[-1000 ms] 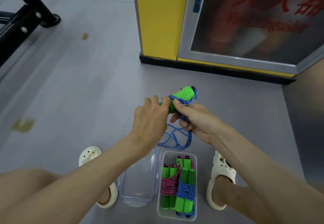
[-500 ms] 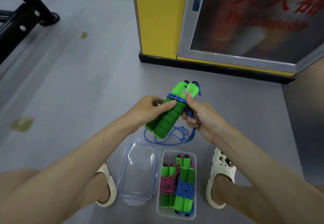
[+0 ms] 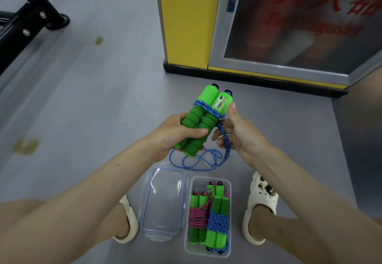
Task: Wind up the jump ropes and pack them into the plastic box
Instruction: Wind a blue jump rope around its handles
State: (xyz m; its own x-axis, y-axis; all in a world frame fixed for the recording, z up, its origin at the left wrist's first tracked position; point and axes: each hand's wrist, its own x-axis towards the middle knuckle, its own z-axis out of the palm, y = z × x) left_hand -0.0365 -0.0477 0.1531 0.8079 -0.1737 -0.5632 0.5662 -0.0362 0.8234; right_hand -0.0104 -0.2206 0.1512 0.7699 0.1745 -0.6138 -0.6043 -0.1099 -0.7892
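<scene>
Head view: left grip [image 3: 182,133] clasps the paired green handles [image 3: 203,117], right grip [image 3: 235,135] pinches the blue rope [image 3: 224,137]; hold it taut, laying each turn snugly beside the last.

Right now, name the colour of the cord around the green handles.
Blue braided cord, flecked white; head view.

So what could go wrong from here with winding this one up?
Only a turn or so of the blue rope binds the green handles that the left hand grips; if the right hand lets its strand slacken, that wrap may slip off. The rest lies in loose crossing loops below and could knot. The plastic box already holds two bundles, so a bulky winding might not fit.
</scene>
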